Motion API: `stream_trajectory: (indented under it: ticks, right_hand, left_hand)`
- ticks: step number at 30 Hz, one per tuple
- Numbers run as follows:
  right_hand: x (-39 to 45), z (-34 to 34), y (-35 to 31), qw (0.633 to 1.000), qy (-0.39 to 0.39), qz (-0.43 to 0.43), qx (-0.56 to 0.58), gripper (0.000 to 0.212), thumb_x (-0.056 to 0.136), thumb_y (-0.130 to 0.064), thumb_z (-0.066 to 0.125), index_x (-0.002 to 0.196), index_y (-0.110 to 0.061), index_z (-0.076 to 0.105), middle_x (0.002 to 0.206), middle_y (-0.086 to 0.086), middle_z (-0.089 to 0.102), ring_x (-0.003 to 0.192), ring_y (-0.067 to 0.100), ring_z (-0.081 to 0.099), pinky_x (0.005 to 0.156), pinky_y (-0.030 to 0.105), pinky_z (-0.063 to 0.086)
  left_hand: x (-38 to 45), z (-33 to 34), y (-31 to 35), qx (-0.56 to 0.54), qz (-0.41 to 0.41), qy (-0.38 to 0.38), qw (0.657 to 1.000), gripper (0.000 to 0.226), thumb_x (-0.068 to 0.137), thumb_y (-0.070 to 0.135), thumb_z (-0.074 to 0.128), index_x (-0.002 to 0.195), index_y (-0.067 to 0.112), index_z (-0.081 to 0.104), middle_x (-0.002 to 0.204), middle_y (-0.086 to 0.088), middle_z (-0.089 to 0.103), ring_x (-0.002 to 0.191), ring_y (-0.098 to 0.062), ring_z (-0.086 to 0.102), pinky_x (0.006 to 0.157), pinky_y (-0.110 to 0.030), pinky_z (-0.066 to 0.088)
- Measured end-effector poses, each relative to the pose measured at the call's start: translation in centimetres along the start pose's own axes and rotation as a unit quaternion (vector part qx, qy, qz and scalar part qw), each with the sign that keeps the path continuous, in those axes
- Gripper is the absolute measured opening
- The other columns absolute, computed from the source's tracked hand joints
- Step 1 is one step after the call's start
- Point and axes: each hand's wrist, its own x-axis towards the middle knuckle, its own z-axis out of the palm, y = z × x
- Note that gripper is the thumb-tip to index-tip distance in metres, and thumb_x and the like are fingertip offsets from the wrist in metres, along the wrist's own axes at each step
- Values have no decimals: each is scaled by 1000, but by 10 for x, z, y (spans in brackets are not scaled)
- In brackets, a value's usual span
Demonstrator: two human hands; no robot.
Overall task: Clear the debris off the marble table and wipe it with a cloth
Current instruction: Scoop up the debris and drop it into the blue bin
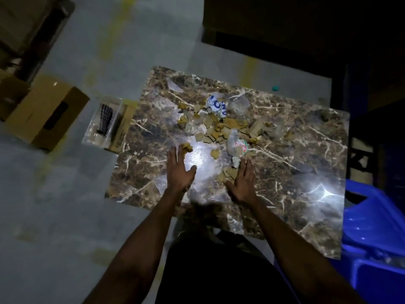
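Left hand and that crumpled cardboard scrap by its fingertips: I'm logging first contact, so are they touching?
Touching. In the head view the left hand lies flat on the marble table, its fingertips overlapping the crumpled cardboard scrap with no gap.

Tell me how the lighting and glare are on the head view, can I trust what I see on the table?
Head view: dim room; bright glare on the marble table between the left hand and right hand, another at its right edge; cardboard scraps stay readable, edges of the picture dark and soft.
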Motion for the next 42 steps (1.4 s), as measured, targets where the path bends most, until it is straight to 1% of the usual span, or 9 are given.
stream_trajectory:
  ticks: [3,8,11,14,20,26,31,35,42]
  right_hand:
    - [18,10,-15,999,31,14,8,97,99,-56,49,164,-17,-11,171,10,-18,158,33,-12,123,64,1]
    - [38,23,-47,999,25,23,32,93,99,-68,37,166,-18,-3,173,6,-12,159,24,-14,124,49,-8]
    - [39,12,-53,991,76,13,106,90,97,-71,40,164,-15,21,172,10,10,159,23,4,128,47,9]
    - [29,-7,-46,971,162,8,173,65,100,-50,49,157,-21,37,167,0,22,156,25,20,124,54,24]
    - [51,-28,-24,974,139,53,173,58,108,-46,45,161,-27,32,171,1,22,158,22,13,127,53,18]
    - [54,-19,-10,984,56,-69,156,50,107,-36,53,155,-23,45,162,1,41,153,22,33,122,55,29]
    - [5,-18,13,963,163,-20,214,49,106,-31,51,149,-8,50,160,9,43,152,25,34,123,49,30]
    - [-20,-4,21,966,155,29,205,56,107,-32,49,158,-13,38,166,6,33,156,18,24,126,49,24]
    - [5,25,-12,956,234,44,173,51,110,-28,42,159,-12,36,166,7,34,156,21,26,125,53,20]
  left_hand:
    - [16,10,5,-4,42,-17,999,88,98,42,62,165,26,7,173,-4,0,159,-29,1,125,-54,10]
    - [10,47,31,-81,90,-54,991,72,102,38,53,164,27,19,172,2,13,159,-20,6,125,-60,14]
    - [6,56,43,-137,90,-49,985,60,102,37,47,160,29,32,169,4,24,158,-15,13,123,-59,19]
    - [17,47,49,-194,72,11,978,52,101,35,51,152,24,46,164,0,36,155,-20,26,121,-54,30]
    - [65,29,74,-162,170,-47,971,54,107,38,49,155,17,42,165,-1,31,155,-20,27,121,-45,35]
    - [56,45,85,-108,231,-138,957,50,104,25,57,152,28,46,161,5,37,151,-8,28,121,-44,33]
    - [24,48,69,-133,187,-53,972,46,104,35,56,149,29,51,159,7,40,152,-17,29,118,-51,36]
    - [0,46,64,-154,143,-37,977,49,105,41,51,153,29,46,162,5,36,153,-11,27,115,-14,30]
    - [3,84,82,-182,149,7,972,41,104,25,60,143,16,53,155,-2,45,148,-15,37,117,-31,37]
